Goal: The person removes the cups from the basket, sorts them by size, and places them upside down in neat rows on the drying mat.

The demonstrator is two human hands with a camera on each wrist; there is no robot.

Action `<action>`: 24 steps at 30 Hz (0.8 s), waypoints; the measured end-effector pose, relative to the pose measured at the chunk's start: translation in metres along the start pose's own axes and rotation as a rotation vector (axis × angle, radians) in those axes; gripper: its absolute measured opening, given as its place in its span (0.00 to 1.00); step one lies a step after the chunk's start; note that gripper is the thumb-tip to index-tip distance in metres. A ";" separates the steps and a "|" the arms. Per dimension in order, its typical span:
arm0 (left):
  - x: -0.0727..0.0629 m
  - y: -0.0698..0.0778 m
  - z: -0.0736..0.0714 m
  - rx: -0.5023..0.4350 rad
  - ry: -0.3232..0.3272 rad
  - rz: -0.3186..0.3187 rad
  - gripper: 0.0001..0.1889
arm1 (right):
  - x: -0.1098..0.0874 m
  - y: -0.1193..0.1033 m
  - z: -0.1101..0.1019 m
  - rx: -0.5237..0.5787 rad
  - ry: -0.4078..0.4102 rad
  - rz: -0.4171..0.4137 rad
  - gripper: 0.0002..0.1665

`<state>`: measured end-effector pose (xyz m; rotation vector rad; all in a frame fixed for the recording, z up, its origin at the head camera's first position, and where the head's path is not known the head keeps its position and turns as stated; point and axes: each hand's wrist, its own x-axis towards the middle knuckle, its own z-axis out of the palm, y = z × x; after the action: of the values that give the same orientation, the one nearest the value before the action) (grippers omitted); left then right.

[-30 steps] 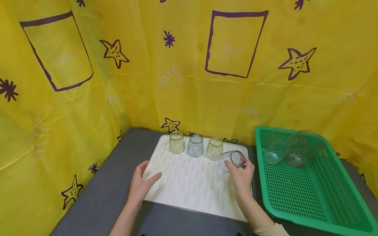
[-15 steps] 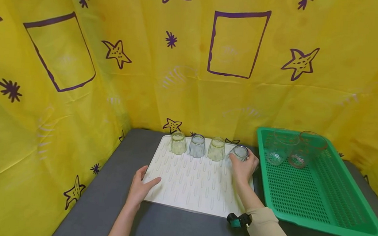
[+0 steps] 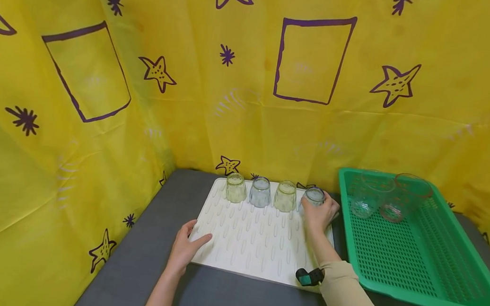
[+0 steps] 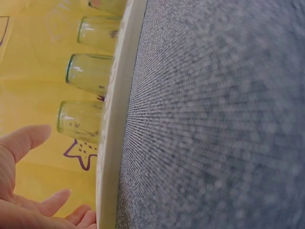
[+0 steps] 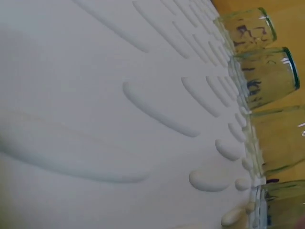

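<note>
A white ridged drying mat (image 3: 247,243) lies on the table. Along its back edge stand upside-down tumblers: a yellowish one (image 3: 236,189), a bluish one (image 3: 260,192) and another yellowish one (image 3: 285,197). My right hand (image 3: 319,215) grips a fourth, bluish tumbler (image 3: 314,196) at the row's right end, also upside down, thumb on its left side and fingers behind it. In the right wrist view that tumbler's lower part (image 5: 286,205) shows at the corner, the hand almost out of frame. My left hand (image 3: 185,247) stays by the mat's left edge, thumb spread, holding nothing.
A green plastic basket (image 3: 414,297) stands right of the mat. Inside it, toward the back left, are two taller glasses, one clear (image 3: 365,199) and one pinkish (image 3: 397,206). A yellow patterned cloth (image 3: 246,129) hangs behind the grey table (image 3: 145,231).
The fourth tumbler, tilted in my right hand a second ago, has been turned bottom up and moved back into line with the others. My left hand has barely moved.
</note>
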<state>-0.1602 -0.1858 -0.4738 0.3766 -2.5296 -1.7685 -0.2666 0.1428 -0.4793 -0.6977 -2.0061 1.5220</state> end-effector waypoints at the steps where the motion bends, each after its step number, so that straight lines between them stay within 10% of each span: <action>1: 0.000 0.000 0.001 0.002 0.000 0.001 0.41 | 0.000 0.000 0.000 -0.005 -0.002 -0.003 0.40; 13: 0.002 -0.002 0.004 0.022 0.010 0.014 0.39 | -0.001 0.000 -0.004 -0.036 0.003 -0.029 0.46; 24: 0.002 -0.004 0.001 0.032 0.005 0.012 0.39 | -0.033 -0.024 -0.011 0.055 -0.031 -0.233 0.42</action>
<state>-0.1614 -0.1864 -0.4781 0.3662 -2.5537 -1.7226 -0.2372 0.1232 -0.4570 -0.4042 -1.9825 1.4502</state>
